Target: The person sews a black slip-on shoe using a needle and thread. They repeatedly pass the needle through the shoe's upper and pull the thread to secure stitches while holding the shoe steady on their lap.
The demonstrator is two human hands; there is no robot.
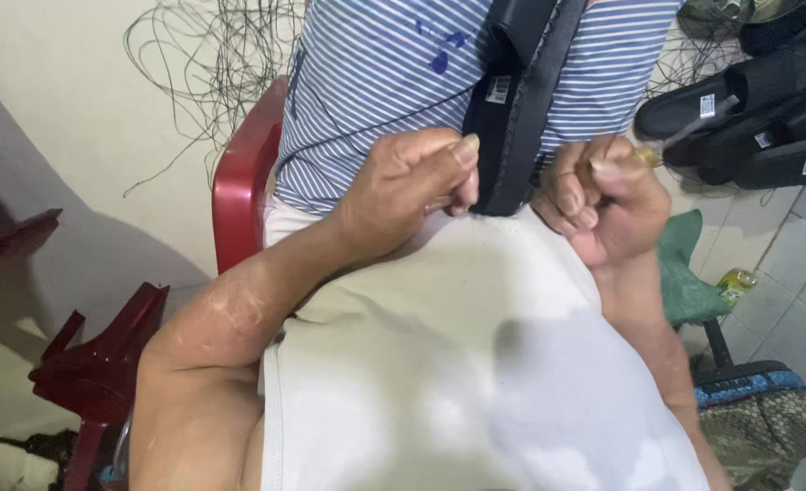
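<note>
We are sitting in a red plastic chair (239, 195), resting a black sandal (512, 100) upright against our striped shirt (376, 82). Our left hand (412, 186) is pinching its left edge (fingers closed), our right hand (603, 195) fisted just right of it.

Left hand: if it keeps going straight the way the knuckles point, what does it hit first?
Most likely the black sandal held upright between the hands: the left hand points right, its fingertips about touching the sole's edge. Beyond that is the right hand. Depth is unclear.
</note>
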